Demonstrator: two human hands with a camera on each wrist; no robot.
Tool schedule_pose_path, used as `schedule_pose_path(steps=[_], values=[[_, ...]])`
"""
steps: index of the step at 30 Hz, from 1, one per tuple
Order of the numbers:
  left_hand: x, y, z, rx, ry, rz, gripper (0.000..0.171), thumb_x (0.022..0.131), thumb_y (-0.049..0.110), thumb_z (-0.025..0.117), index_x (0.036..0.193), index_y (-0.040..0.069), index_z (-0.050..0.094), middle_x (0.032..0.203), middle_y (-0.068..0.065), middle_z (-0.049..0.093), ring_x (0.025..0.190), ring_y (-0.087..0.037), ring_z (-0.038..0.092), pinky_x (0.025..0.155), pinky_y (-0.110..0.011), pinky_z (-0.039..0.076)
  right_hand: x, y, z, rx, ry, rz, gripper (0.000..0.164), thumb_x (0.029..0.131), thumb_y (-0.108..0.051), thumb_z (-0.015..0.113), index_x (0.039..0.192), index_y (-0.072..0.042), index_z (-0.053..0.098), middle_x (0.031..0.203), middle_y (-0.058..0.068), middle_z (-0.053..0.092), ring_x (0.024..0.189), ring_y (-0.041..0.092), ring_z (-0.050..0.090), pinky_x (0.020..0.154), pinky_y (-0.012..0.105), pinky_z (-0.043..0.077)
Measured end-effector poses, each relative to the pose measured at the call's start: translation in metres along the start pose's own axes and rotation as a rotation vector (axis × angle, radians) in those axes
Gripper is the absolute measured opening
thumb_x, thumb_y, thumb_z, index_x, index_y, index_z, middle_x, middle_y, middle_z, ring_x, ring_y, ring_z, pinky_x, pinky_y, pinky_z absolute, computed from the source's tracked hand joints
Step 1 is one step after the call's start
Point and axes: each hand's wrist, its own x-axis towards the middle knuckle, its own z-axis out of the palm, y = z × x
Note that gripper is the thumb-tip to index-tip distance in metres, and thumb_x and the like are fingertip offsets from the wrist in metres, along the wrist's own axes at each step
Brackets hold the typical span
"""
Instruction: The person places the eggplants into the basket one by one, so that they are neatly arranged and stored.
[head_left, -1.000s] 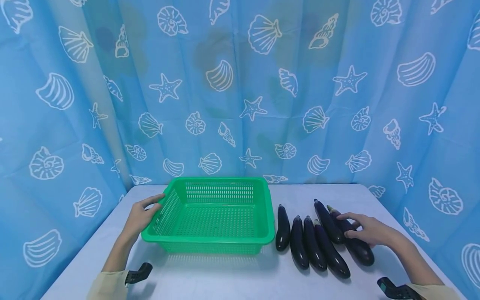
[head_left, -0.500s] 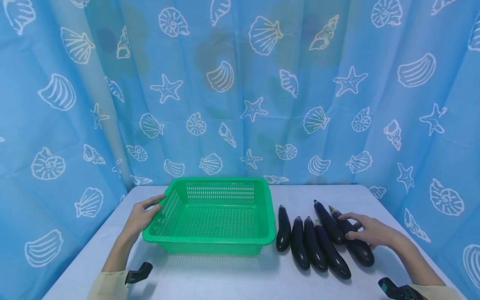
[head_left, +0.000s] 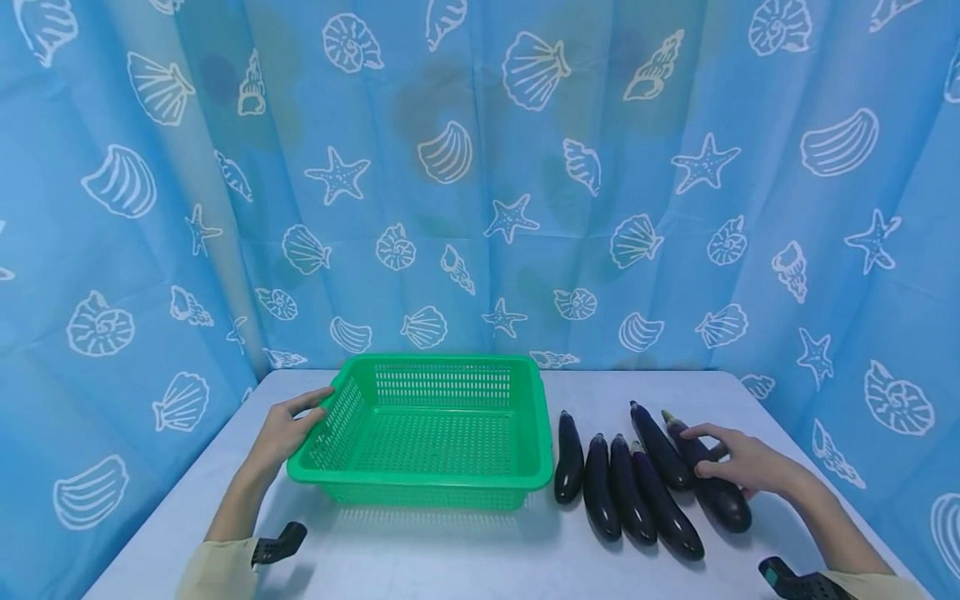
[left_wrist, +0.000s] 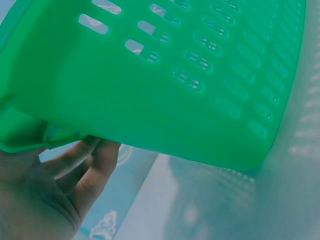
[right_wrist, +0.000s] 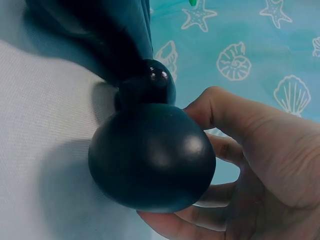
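Curtain [head_left: 555, 279], blue with white shells and starfish, fills the back and both sides; in front of it, white-covered counter [head_left: 420, 554]; on that, left of centre, green basket [head_left: 420, 480], rectangular, slotted walls, upright, nothing in it visible; person's two arms come in from the near edge, pale sleeves [head_left: 217, 571] at the bottom corners; left hand [head_left: 291, 429] at the basket's left side, grips the rim, thumb and index finger on top, other fingers under it against the outer wall in the left wrist view; right hand [head_left: 742, 462] curled round the gripped eggplant [head_left: 727, 506], thumb on one side, fingers on the other; that eggplant is at the right end of the group, fat end towards the person, stem end pointing away and a bit left; five other eggplants [head_left: 632, 493] lie between it and the basket, dark, glossy, side by side, leftmost just beside the basket; black wrist devices [head_left: 280, 543] at both cuffs; smallest, greenish stem [head_left: 668, 416] on the gripped eggplant.
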Motion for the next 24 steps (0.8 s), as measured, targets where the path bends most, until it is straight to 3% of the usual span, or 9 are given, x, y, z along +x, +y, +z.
schedule_pose_path(steps=[10,24], values=[[0.000,0.004,0.000,-0.004,-0.010,-0.011,0.046,0.103,0.026,0.048,0.147,0.012,0.046,0.153,-0.023,0.039,0.144,-0.043,0.032,0.113,-0.062,0.032,0.000,-0.005,-0.010,-0.037,0.052,0.034,0.065,0.090,-0.030,0.065,0.144,-0.004,0.040,0.129,0.044,0.045,0.091,0.038,0.064,0.055,0.038,0.060],[-0.003,0.005,0.002,-0.001,0.014,-0.015,0.045,0.103,0.024,0.047,0.147,0.011,0.047,0.147,-0.025,0.046,0.136,-0.043,0.044,0.107,-0.058,0.041,0.001,-0.033,-0.016,-0.008,0.119,0.022,0.064,0.093,-0.030,0.062,0.145,0.000,0.038,0.125,0.043,0.047,0.090,0.040,0.064,0.057,0.040,0.061]])
